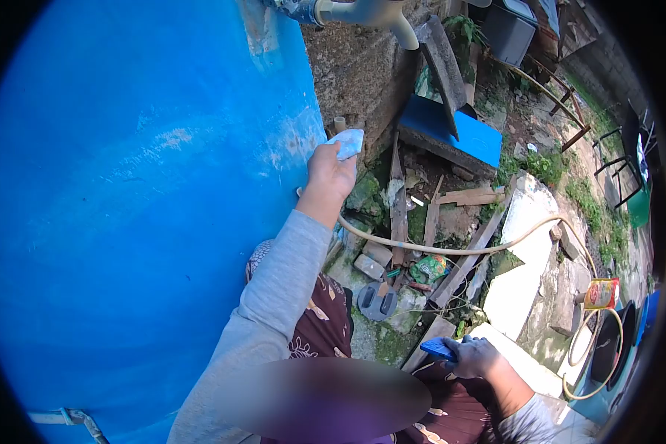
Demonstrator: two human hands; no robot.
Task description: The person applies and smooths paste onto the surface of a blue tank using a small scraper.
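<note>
My left hand [331, 172] is stretched out beside the blue wall, its fingers closed on a crumpled white-and-light-blue piece [348, 143], which may be cloth or plastic. A short pipe stub [339, 123] stands just above it. Lower right, my right hand [475, 357] grips a flat blue object [439, 348], perhaps a phone, near my patterned dark skirt. Both arms wear grey sleeves. A blurred patch hides the area between my arms.
The blue wall [148, 222] fills the left. A beige hose [451, 251] crosses the rubble, planks and mossy stones. A blue-topped slab [481, 140] lies behind, a pipe outlet [403, 33] juts overhead, and a red-yellow packet [601, 294] is at right.
</note>
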